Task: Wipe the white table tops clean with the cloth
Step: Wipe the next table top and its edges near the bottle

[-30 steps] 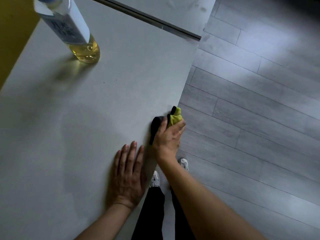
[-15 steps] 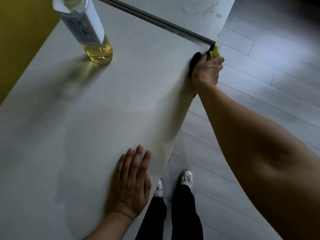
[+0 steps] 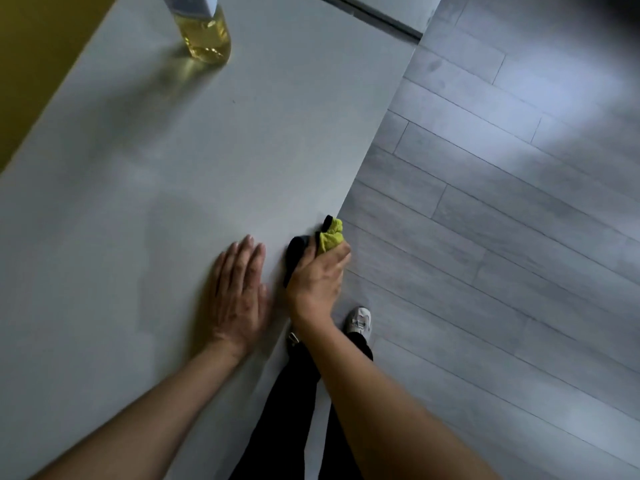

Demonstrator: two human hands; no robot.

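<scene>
a yellow-green and black cloth [image 3: 329,239] sits bunched at the right edge of the white table top [image 3: 173,174], just below the middle of the frame. the right hand [image 3: 317,284] grips it, fingers curled round the wad. just to its left, the left hand [image 3: 239,292] lies flat on the table, fingers straight and together. a bottle [image 3: 204,32] of yellow liquid stands at the upper left. grey plank floor [image 3: 502,237] fills the right side, with a white shoe [image 3: 360,322] below the hands.

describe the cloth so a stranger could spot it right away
Follow the white table to its right edge, near the person. There the right hand grips the cloth, bunched against that edge. It is the only yellow-green and black thing here.
</scene>
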